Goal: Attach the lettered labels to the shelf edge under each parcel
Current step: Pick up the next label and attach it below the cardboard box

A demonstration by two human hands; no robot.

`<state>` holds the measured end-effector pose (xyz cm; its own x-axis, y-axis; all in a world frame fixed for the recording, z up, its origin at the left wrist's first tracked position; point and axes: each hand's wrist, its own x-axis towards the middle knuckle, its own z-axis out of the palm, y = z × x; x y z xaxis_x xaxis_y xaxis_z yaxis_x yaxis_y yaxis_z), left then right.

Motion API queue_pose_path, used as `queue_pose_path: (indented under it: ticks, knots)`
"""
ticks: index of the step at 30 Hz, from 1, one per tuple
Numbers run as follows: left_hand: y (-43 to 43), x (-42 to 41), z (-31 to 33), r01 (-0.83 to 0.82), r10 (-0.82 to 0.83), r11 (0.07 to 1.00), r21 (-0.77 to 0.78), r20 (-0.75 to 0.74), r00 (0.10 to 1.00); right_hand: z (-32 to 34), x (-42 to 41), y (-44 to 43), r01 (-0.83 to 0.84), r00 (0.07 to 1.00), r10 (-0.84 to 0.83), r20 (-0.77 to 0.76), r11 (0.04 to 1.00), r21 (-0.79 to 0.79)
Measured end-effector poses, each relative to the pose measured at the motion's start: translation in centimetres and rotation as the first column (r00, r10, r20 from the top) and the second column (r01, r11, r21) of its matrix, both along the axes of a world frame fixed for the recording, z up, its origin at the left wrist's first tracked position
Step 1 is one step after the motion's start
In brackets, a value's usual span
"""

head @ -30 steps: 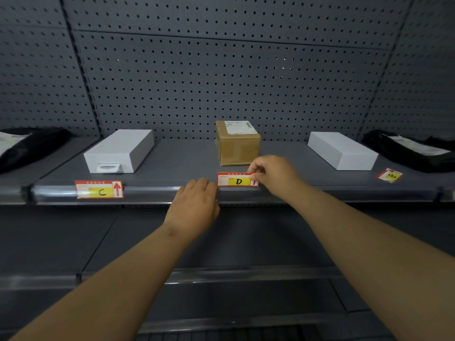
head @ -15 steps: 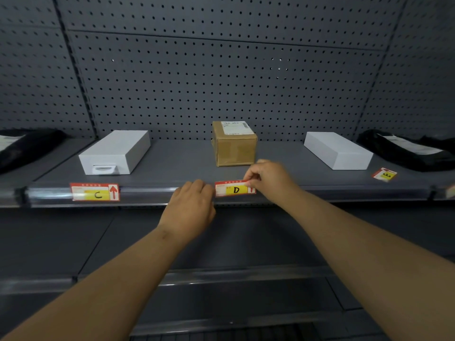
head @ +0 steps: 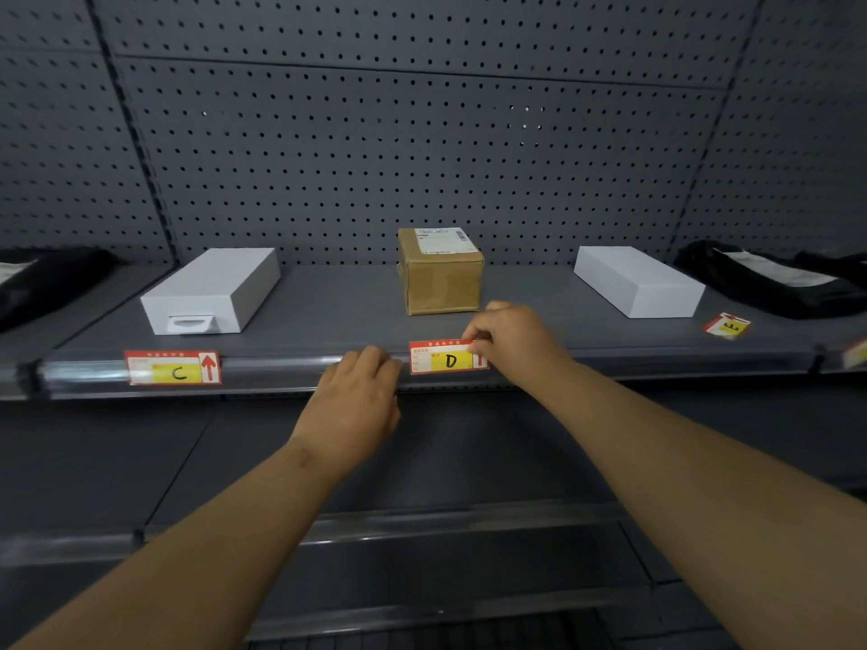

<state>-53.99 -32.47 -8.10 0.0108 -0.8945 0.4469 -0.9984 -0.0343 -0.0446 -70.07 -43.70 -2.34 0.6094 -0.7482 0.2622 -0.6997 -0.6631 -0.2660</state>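
A red-and-yellow label D (head: pixel 443 358) lies against the shelf edge rail (head: pixel 281 368), right under the brown cardboard parcel (head: pixel 441 272). My right hand (head: pixel 513 340) pinches the label's right end. My left hand (head: pixel 359 391) rests with its fingertips on the rail just left of the label, holding nothing. Label C (head: pixel 172 368) sits in the rail under the left white box (head: pixel 211 290). Label E (head: pixel 727 325) lies loose on the shelf surface in front of the right white box (head: pixel 638 280).
Black bags lie at the far left (head: pixel 42 279) and far right (head: pixel 769 279) of the shelf. Another label (head: pixel 856 355) shows at the right edge. A pegboard wall (head: pixel 422 133) backs the shelf. A lower shelf (head: pixel 328 527) runs below my arms.
Label D has come down from the shelf's top surface onto the edge rail, still pinched by my right hand. My left hand stays beside it.
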Motion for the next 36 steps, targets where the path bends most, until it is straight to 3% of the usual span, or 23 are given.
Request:
queue_pose_path:
  ticks: [11,21,33,36]
  knots:
    - [0.0,0.0,0.2,-0.016,0.014,1.000,0.024,0.062,0.998,-0.9,-0.2,-0.3,0.037,0.998,-0.036,0.043,0.999,-0.026]
    - [0.0,-0.6,1.2,-0.050,0.045,0.998,0.033,0.137,0.990,-0.1,-2.5,-0.8,0.021,0.981,-0.015,0.193,0.999,-0.032]
    - [-3.4,-5.7,4.1,-0.118,0.121,0.985,-0.123,0.014,0.993,2.8,-9.8,-5.2,-0.047,0.964,0.071,0.256,0.994,-0.102]
    - [-5.4,-8.3,5.0,-0.102,0.110,0.984,-0.147,0.048,0.993,3.8,-12.4,-6.8,-0.040,0.956,0.071,0.284,0.993,-0.115]
